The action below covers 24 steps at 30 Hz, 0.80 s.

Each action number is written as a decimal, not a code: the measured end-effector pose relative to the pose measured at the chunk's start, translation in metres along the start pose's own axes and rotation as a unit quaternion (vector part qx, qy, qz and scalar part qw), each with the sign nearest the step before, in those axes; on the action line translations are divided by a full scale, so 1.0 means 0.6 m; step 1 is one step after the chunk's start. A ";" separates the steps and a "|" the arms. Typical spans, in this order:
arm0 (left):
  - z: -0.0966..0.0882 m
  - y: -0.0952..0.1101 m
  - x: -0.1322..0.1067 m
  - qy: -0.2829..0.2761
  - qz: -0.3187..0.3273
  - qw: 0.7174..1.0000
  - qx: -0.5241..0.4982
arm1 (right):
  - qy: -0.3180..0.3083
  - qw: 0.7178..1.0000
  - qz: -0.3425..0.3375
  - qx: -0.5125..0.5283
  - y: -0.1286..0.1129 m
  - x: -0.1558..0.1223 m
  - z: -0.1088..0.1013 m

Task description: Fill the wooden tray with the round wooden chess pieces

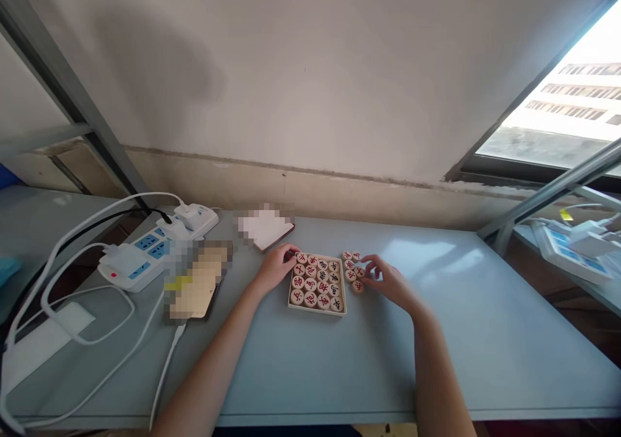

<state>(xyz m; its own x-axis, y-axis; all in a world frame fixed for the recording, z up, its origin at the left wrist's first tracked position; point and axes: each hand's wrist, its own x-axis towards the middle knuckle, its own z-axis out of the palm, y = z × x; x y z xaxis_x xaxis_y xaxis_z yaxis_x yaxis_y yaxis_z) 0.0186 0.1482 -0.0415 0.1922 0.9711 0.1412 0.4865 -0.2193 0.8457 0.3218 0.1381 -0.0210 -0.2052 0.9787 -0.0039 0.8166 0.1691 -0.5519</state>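
A shallow white box (317, 309) lies on the desk, holding rows of round wooden Chinese chess pieces (310, 284) with red or black characters. My left hand (278, 266) grips the box at its far left corner, fingers bent around the edge. Just right of the box, several loose Chinese chess pieces (350, 265) lie in a small cluster. My right hand (388, 283) is at the right side of that cluster, its thumb and fingers apart and the tips at the nearest pieces. Whether those tips touch a piece is hard to make out.
Behind the box lies a white, partly blurred box lid or small box (272, 229). On the left are a phone-like object (198, 288), a white power strip (145, 249) with plugs, and looping cables (167, 366). A metal frame post (504, 233) stands at the right.
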 end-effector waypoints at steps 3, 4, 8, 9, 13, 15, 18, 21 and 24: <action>0.000 0.001 0.000 0.001 -0.001 1.000 0.007 | 0.029 0.999 -0.033 -0.007 -0.032 -0.005 0.001; 0.000 0.002 0.000 0.001 0.000 1.000 0.010 | 0.026 0.998 -0.063 0.000 -0.047 -0.007 0.003; 0.000 0.005 0.000 0.005 0.001 1.000 0.016 | -0.049 0.981 -0.186 0.006 -0.101 -0.009 0.028; 0.000 0.005 -0.001 0.006 0.000 1.000 0.018 | -0.060 0.978 -0.199 -0.008 -0.108 -0.008 0.035; 0.001 0.007 -0.001 0.007 0.002 1.000 0.030 | -0.047 0.975 -0.212 -0.056 -0.115 -0.010 0.048; 0.001 0.007 -0.002 0.007 0.003 0.999 0.034 | -0.044 0.974 -0.212 -0.063 -0.116 -0.011 0.049; 0.001 0.006 -0.002 0.004 0.007 0.999 0.033 | -0.040 0.976 -0.209 -0.054 -0.120 -0.012 0.048; 0.000 0.003 -0.001 -0.003 0.013 1.000 0.028 | -0.016 0.981 -0.192 -0.034 -0.115 -0.012 0.036; -0.003 -0.001 0.000 -0.011 0.024 0.999 0.018 | 0.008 0.989 -0.145 0.000 -0.089 -0.017 0.004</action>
<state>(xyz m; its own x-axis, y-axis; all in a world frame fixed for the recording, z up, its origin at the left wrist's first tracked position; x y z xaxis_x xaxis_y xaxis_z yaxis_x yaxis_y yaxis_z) 0.0170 0.1484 -0.0410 0.2355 0.9570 0.1694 0.5064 -0.2696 0.8191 0.2789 0.1189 0.0067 -0.4231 0.8905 0.1674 0.7239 0.4433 -0.5286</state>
